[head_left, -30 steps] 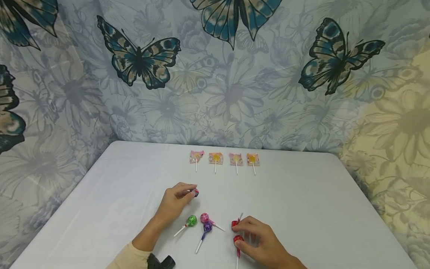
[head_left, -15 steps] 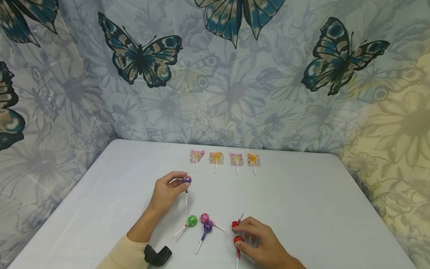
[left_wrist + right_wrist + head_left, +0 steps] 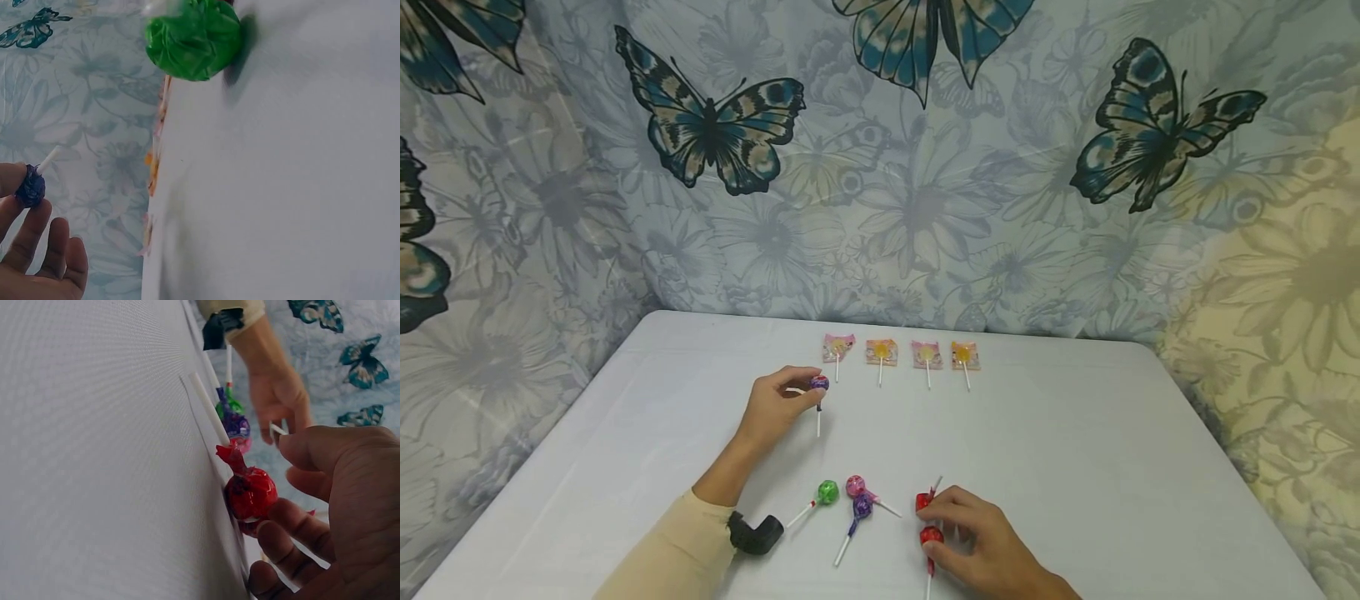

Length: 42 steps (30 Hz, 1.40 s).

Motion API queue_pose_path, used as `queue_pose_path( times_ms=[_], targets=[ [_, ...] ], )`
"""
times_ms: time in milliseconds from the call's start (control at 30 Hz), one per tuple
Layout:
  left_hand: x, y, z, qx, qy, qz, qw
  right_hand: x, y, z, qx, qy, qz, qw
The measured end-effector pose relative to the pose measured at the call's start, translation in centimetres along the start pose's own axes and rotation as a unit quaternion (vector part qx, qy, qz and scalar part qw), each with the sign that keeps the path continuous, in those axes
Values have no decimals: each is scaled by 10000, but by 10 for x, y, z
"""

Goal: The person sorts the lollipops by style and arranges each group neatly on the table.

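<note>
Now the left hand [image 3: 780, 402] pinches a purple lollipop [image 3: 819, 383] by its head, near the row of packets [image 3: 881, 352], probably leaving its stick [image 3: 818, 424] free; the right hand [image 3: 981, 537], fingers loosely bent, lies by two red lollipops [image 3: 932, 534], gripping neither.

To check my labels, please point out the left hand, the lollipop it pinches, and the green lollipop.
Left hand [image 3: 775, 403]: head view, middle of hand.
Pinched lollipop [image 3: 31, 190]: left wrist view, purple ball.
Green lollipop [image 3: 828, 492]: head view, wrapped ball.
</note>
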State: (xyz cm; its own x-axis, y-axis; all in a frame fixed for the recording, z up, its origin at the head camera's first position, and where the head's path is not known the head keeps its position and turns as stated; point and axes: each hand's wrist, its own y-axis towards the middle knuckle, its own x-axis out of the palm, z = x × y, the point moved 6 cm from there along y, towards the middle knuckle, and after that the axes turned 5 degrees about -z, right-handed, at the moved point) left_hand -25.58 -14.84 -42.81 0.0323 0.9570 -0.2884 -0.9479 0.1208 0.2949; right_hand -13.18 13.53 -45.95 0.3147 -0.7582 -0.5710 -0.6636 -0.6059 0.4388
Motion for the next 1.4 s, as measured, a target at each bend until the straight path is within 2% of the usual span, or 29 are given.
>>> queue_pose_path(
  times_ms=[167,433,633,733,1067,1400],
  targets=[
    [2,6,-11,-97,252,-48,9996,0,0,0,172,-28,-66,9998],
    [6,15,-28,-445,484,-128,9978,0,0,-1,50,-38,-32,10000],
    [9,17,-45,-1060,422,-196,9933,3,-2,1,195,-54,-208,9996],
    [9,16,-53,-1224,448,-196,9913,4,-2,1,285,-120,-243,9992],
    [12,15,-64,-1095,1004,-98,9889,3,-2,-1,61,-317,-141,9994],
    [14,16,-62,-938,1316,-231,9866,2,-1,-2,101,-386,-158,9991]
  ],
)
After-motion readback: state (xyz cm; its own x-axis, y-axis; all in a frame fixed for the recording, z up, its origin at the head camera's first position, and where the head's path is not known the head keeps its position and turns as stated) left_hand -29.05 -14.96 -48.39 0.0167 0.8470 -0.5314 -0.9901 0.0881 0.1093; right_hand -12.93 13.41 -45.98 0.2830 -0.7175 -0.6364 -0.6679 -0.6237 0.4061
